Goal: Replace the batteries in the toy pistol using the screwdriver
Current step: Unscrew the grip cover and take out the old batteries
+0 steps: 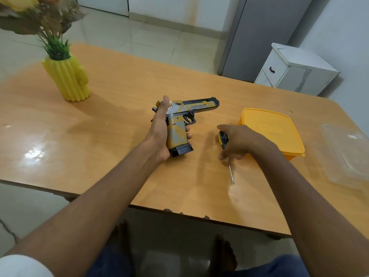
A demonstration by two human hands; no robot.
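A: Status check. Our left hand grips the toy pistol round the handle, thumb up along the rear of the slide. Barrel runs to our right, magazine base toward us, gun just above the table near its middle.

B: Right hand?

A: Curled over the screwdriver, fingers round the black-and-yellow handle. Can't tell if it's lifted or on the wood. Shaft lies toward us, tip nearest the table edge.

B: So tool and gun are apart, side by side, pistol to the left of the screwdriver.

A: Yes. Tip points away from the gun, so we'd judge it needs swinging round toward the grip before any screw gets touched. No battery cover visible on this face.

B: Yellow box?

A: Lid on, just beyond our right hand. Clear container further right. Cactus vase far left, out of play.
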